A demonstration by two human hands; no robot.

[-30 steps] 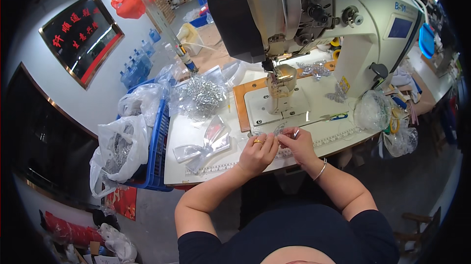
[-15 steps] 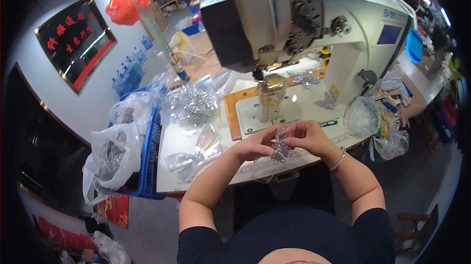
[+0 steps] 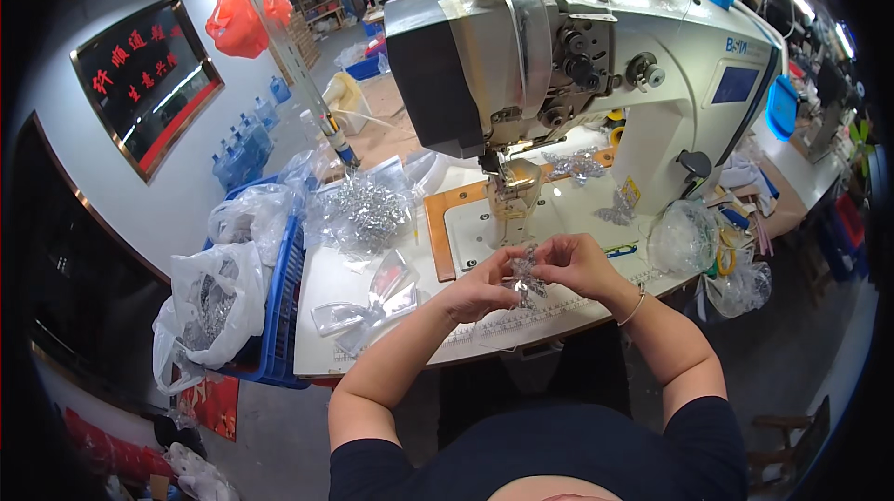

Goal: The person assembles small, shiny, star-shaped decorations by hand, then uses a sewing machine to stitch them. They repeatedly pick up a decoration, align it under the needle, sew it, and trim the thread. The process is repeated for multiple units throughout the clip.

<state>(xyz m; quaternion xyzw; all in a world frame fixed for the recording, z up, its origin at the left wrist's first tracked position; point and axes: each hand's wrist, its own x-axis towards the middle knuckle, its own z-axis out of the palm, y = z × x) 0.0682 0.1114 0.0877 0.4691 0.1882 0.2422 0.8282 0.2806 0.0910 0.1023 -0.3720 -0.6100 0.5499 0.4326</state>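
Just in front of the sewing machine's post (image 3: 515, 208), both hands hold one small, shiny silver piece, shaped like a bow or butterfly (image 3: 529, 291). My left hand (image 3: 480, 291) is closed on its left side, thumb and fingers pinching it. From the right, my right hand (image 3: 581, 268) pinches its upper part. The fingers hide some of its outline. Left of my left hand lies a larger clear-and-silver bow (image 3: 371, 304) on the white table. Beyond it sits a clear bag of silver bits (image 3: 366, 212). More silver pieces (image 3: 575, 166) lie behind the post.
The white sewing machine (image 3: 670, 45) stands over the table. A blue crate (image 3: 281, 319) with white plastic bags (image 3: 219, 301) adjoins the table's left edge. At the right are a clear plastic bag (image 3: 684, 236) and yellow-handled scissors (image 3: 726, 254). A ruler strip (image 3: 521, 322) runs along the front edge.
Both hands stay together on the silver piece, with the fingers slightly shifted and the piece turned a little. The view has tilted slightly; nothing on the table has visibly moved.
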